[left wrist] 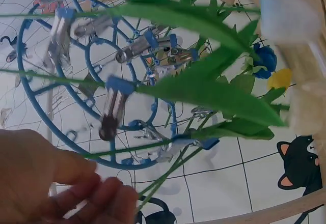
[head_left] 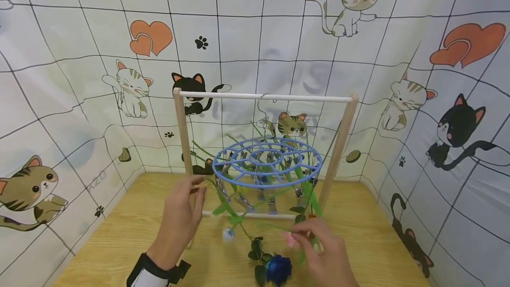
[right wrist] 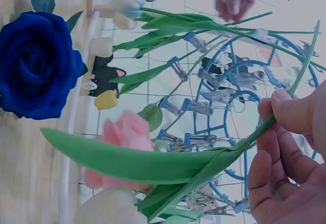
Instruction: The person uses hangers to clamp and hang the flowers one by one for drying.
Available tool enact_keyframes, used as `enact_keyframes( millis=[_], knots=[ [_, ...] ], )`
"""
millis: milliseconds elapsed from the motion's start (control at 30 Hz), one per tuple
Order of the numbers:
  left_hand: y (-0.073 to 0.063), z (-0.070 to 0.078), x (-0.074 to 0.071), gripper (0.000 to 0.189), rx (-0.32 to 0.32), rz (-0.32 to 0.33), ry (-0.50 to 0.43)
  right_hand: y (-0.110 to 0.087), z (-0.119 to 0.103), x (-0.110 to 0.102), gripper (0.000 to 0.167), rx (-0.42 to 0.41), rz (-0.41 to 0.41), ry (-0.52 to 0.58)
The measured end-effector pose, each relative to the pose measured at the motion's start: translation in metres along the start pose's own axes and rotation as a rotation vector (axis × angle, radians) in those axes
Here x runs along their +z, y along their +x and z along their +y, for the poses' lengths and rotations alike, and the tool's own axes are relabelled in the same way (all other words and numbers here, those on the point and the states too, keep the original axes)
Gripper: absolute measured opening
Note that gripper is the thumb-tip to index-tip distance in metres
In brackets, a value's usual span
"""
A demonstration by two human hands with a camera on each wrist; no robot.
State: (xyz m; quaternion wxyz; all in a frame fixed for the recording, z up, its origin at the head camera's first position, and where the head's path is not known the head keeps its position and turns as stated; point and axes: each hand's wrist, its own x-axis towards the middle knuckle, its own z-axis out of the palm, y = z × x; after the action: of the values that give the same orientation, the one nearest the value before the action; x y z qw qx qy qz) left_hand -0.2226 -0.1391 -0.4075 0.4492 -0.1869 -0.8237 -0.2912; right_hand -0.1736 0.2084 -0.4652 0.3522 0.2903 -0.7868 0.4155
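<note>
My right hand (head_left: 324,247) pinches the thin green stem (right wrist: 265,124) of an artificial flower between thumb and fingers. Long green leaves (right wrist: 137,158) spread from that stem, and a white bloom (right wrist: 109,206) shows below them. My left hand (head_left: 181,209) is at the left side of a round blue clip hanger (head_left: 267,186), its fingers loosely bent and holding nothing, close to a stem. The hanger hangs by a wire hook from a rack. Metal clips with blue ends (left wrist: 114,107) dangle beneath it, several gripping flower stems. A pink flower (right wrist: 122,127) is behind the held leaves.
A wooden rack with a white top rod (head_left: 223,95) stands on the wood-grain table (head_left: 131,225). A blue rose (head_left: 279,269) with dark leaves is in front of it. A pale blue bloom (head_left: 228,234) hangs at left. Cat-print cloth (head_left: 239,39) surrounds the table.
</note>
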Motion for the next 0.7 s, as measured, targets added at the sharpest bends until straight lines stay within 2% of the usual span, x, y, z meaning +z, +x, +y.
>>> enact_keyframes(
  millis=[67,167,267,333,433,533,700],
  knots=[
    [-0.007,0.004,-0.002,0.027,-0.078,-0.044,0.008,0.002,0.001,-0.001,0.053,-0.021,0.022,0.007],
    [-0.016,0.011,-0.002,0.018,-0.175,-0.149,0.008,0.006,-0.001,-0.003,0.049,-0.029,0.044,0.029],
    [-0.025,0.018,0.001,0.015,-0.221,-0.248,-0.022,0.01,-0.006,-0.006,0.047,-0.013,0.057,0.039],
    [-0.028,0.023,0.004,0.016,-0.22,-0.279,-0.05,0.013,-0.009,-0.007,0.045,-0.008,0.067,0.045],
    [-0.032,0.032,0.008,0.016,-0.193,-0.288,-0.105,0.018,-0.014,-0.009,0.04,0.009,0.075,0.054],
    [-0.033,0.043,0.012,0.015,-0.141,-0.27,-0.154,0.022,-0.018,-0.01,0.037,0.021,0.089,0.067],
    [-0.03,0.056,0.02,0.03,-0.051,-0.229,-0.143,0.029,-0.023,-0.011,0.036,0.02,0.104,0.133]
  ],
)
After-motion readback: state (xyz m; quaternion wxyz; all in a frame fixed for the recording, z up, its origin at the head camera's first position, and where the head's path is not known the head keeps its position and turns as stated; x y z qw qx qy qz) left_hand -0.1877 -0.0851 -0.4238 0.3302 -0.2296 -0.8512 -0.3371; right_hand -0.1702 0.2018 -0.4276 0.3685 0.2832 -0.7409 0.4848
